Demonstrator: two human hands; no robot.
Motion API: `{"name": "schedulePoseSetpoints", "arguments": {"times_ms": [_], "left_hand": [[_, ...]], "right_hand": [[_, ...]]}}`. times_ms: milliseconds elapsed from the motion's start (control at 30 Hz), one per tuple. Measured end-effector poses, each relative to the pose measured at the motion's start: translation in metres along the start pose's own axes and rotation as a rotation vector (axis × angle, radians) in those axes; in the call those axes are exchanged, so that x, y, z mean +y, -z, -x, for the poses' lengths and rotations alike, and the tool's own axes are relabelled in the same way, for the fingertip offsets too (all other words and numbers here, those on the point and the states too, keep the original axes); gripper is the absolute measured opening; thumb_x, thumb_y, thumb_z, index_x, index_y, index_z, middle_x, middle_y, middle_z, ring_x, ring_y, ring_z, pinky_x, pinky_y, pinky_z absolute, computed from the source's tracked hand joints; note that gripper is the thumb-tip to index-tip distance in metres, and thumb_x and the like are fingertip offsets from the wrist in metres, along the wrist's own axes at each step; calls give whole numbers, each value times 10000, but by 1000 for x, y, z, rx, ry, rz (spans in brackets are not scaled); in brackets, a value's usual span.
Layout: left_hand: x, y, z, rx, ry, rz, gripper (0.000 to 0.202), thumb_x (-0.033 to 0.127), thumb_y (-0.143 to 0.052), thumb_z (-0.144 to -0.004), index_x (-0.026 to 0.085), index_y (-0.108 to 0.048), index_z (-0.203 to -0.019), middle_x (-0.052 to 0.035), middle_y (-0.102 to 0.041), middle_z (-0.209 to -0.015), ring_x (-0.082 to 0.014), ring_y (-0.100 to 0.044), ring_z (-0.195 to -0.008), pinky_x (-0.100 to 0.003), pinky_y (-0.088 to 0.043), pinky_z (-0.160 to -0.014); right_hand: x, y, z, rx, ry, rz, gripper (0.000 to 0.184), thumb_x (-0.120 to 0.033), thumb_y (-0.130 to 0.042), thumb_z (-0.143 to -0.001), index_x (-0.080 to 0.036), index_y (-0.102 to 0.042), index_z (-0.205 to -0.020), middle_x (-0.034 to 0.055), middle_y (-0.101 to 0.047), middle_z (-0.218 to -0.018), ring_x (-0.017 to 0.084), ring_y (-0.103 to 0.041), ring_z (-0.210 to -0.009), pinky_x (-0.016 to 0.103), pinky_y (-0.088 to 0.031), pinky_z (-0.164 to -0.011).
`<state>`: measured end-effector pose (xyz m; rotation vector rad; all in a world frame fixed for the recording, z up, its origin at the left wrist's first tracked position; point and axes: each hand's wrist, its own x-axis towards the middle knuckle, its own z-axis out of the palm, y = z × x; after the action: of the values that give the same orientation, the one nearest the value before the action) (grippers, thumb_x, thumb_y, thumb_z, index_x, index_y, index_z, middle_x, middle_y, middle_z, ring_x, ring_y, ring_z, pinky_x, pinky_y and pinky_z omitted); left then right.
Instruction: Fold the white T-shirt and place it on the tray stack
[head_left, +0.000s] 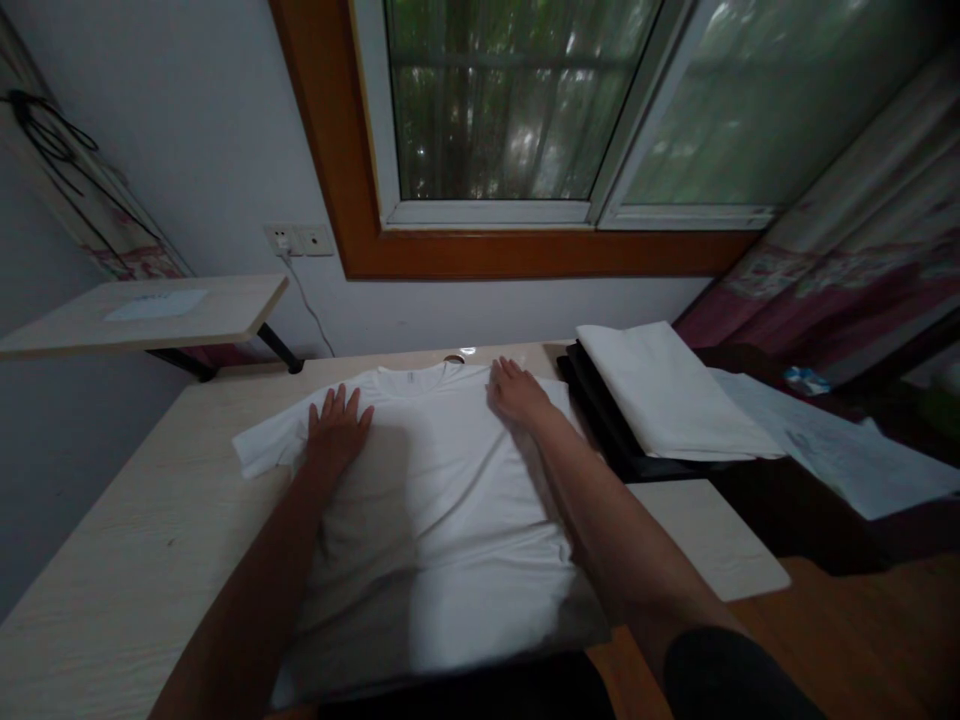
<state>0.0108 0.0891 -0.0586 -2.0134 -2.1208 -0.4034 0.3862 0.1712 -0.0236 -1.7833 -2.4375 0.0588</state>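
A white short-sleeved T-shirt [450, 480] lies spread on the pale wooden desk, its neckline toward the wall and its hem at the near edge. Creases run across its right half. My left hand [337, 430] rests flat on the shirt near the left shoulder, fingers spread. On the opposite shoulder lies my right hand [519, 392], palm down with its fingers close together and slightly bent. The left sleeve stretches out on the desk, while the right sleeve is partly hidden behind my right hand and forearm.
Folded white cloth [667, 390] sits on black folded material [600, 415] at the desk's right. Beyond it are a printed sheet [832, 430] and a curtain [817, 250]. A raised shelf [225, 300] stands at the back left of the desk [135, 540]. A window [510, 110] is ahead.
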Motion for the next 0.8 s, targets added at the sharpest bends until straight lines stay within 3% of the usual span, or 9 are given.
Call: {"name": "schedulePoseSetpoints", "arguments": {"times_ms": [133, 267, 400, 567, 800], "left_hand": [[-5, 5, -2, 5, -12, 10, 598, 501, -326, -1016, 211, -462, -1520, -139, -374, -1614, -352, -314, -1504, -615, -213, -1200], [-28, 15, -6, -32, -23, 46, 601, 493, -327, -1012, 200, -446, -1523, -115, -363, -1626, -303, -325, -1506, -507, -275, -1216], [-66, 22, -4, -47, -20, 73, 622, 494, -284, -1019, 179, -411, -1541, -111, -377, -1620, -269, -337, -1501, -453, -313, -1210], [-109, 23, 8, -148, -12, -55, 646, 509, -235, -1022, 179, -395, -1553, -133, -320, -1643, -328, -267, -1527, -603, -261, -1191], [-137, 18, 4, -232, 6, -49, 644, 542, -186, -1025, 270, -304, -1597, -86, -223, -1681, -334, -166, -1557, -679, -205, -1179]], "right_hand": [[-45, -17, -3, 84, 25, -84, 571, -388, -379, -1053, -50, -413, -1512, 223, -267, -1627, 365, -279, -1499, 553, -310, -1180], [-54, -28, 1, 159, 10, -102, 539, -408, -407, -1061, -102, -436, -1504, 189, -314, -1620, 331, -262, -1511, 555, -241, -1210], [-38, -29, 6, 195, 49, -109, 539, -423, -420, -1060, -116, -461, -1502, 165, -330, -1619, 301, -246, -1521, 487, -239, -1228], [-2, -24, 4, 162, 61, -132, 602, -492, -370, -1069, -92, -468, -1508, 170, -333, -1615, 285, -286, -1510, 429, -255, -1237], [46, -25, 5, 87, 84, -107, 574, -462, -297, -1078, -137, -447, -1527, 123, -310, -1632, 270, -256, -1524, 484, -243, -1238]]}}
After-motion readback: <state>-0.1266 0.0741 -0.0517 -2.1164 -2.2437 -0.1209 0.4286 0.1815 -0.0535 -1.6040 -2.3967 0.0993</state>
